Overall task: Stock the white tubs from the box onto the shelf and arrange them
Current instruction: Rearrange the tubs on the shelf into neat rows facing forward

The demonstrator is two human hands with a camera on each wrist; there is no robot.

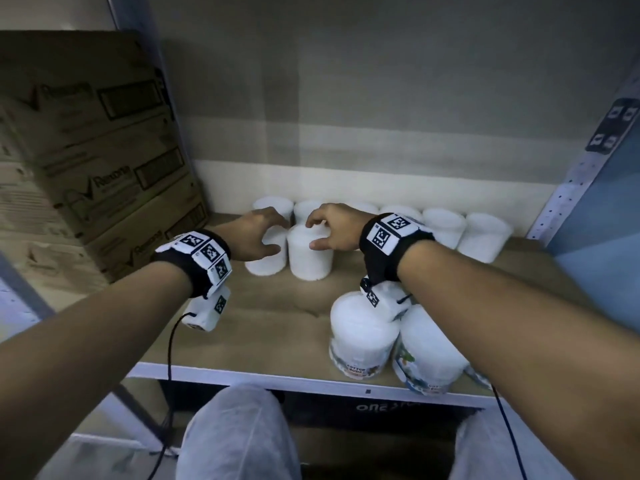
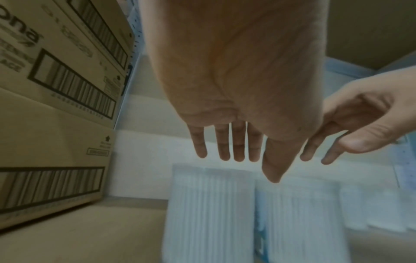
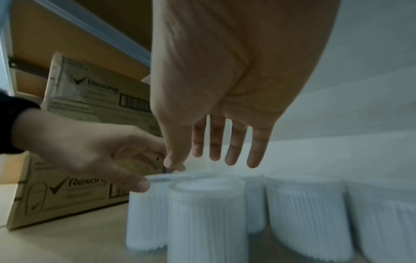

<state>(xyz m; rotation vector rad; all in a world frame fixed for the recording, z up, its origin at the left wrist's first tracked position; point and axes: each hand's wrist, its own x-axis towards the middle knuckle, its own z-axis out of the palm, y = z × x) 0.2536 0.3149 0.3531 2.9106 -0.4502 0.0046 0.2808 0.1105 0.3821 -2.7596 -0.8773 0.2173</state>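
Note:
Two white tubs stand side by side on the wooden shelf [image 1: 263,327], just in front of a back row of several tubs [image 1: 445,226]. My left hand [image 1: 273,233] arches over the left tub [image 1: 265,263], thumb near its rim, fingers loose. My right hand [image 1: 311,233] arches over the right tub [image 1: 310,261], thumb against its side. In the left wrist view my left hand [image 2: 247,169] hangs with straight fingers above the tubs [image 2: 209,213]. In the right wrist view my right hand [image 3: 202,163] hovers over the right tub [image 3: 207,222]. Neither hand grips anything.
Stacked cardboard boxes [image 1: 86,168] fill the shelf's left side, close to the left tub. Two labelled tubs [image 1: 360,341] stand under my right forearm near the shelf's front edge [image 1: 277,379]. A perforated metal upright [image 1: 581,168] bounds the right. Bare shelf lies front left.

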